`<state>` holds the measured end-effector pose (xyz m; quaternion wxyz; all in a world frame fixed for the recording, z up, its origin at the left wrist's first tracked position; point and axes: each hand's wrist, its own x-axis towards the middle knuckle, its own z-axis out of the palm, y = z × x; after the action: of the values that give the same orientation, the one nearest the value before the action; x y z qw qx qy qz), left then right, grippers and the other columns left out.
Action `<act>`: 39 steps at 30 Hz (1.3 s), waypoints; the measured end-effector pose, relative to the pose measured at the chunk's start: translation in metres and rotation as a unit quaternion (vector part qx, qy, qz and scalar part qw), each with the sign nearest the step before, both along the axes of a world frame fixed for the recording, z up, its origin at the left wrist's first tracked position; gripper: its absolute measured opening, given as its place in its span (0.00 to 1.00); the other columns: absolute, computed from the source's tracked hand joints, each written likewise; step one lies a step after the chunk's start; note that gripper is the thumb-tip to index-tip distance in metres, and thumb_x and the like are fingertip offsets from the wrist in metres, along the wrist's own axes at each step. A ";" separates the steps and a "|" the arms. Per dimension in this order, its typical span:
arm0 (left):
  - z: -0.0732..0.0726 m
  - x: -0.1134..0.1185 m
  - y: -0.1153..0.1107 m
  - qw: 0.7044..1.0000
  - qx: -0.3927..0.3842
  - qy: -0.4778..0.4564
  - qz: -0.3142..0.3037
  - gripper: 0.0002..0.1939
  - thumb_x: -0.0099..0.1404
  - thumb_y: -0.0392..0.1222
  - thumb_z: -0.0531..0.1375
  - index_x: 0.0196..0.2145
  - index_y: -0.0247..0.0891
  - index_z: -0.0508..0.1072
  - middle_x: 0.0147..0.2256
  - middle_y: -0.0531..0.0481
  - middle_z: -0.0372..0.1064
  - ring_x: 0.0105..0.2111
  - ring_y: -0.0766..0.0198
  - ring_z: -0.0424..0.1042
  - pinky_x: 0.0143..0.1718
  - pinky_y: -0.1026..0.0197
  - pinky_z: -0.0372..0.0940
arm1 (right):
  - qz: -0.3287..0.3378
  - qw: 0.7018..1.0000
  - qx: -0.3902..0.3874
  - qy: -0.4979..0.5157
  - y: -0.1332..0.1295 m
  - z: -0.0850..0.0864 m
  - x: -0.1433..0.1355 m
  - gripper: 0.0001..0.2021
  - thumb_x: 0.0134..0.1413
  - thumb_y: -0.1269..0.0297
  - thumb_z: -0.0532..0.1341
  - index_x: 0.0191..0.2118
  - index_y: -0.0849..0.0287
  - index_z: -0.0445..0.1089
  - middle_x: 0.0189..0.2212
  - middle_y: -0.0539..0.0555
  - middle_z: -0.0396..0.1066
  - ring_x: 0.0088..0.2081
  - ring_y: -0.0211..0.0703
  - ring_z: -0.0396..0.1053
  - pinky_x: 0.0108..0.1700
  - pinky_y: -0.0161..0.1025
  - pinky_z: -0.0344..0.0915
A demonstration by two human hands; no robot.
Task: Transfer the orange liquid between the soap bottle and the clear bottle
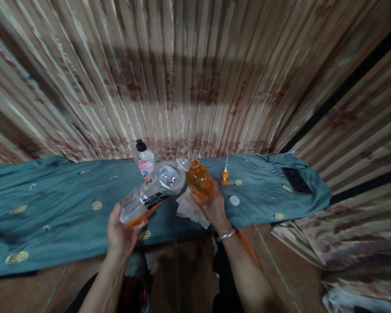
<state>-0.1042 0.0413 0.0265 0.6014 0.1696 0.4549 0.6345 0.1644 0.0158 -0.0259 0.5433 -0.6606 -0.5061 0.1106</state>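
Observation:
My left hand point(124, 230) grips the base of a large clear plastic bottle point(150, 195) with a dark and orange label. The bottle is tilted, its neck pointing up and right. Wrapped in my right hand point(213, 202) is an amber bottle point(198, 180) with an uncapped orange-rimmed mouth. The clear bottle's mouth is beside the amber bottle's mouth; I cannot tell whether they touch. A crumpled white tissue point(189, 208) lies below my right hand. An orange pump head point(225, 176) with a thin tube lies to the right, near a round white cap point(234, 200).
A teal patterned cloth point(71, 187) covers the long bench. Behind the clear bottle stands a bottle with a black cap and pink label point(145, 158). A dark phone point(296, 180) lies at the right end. Striped curtains point(195, 87) hang close behind.

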 end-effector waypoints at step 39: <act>-0.001 -0.008 -0.010 0.999 0.041 0.011 -0.007 0.33 0.45 0.66 0.85 0.41 0.42 0.86 0.34 0.51 0.87 0.26 0.56 0.83 0.19 0.61 0.76 | 0.045 0.997 -0.028 0.056 -0.009 0.005 0.000 0.35 0.55 0.54 0.80 0.66 0.50 0.73 0.59 0.66 0.88 0.61 0.74 0.89 0.65 0.75 0.85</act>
<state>-0.1127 0.0311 0.0258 0.5937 0.2043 0.4340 0.6461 0.1645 0.0072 -0.0214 0.5467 -0.6446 -0.5010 0.1863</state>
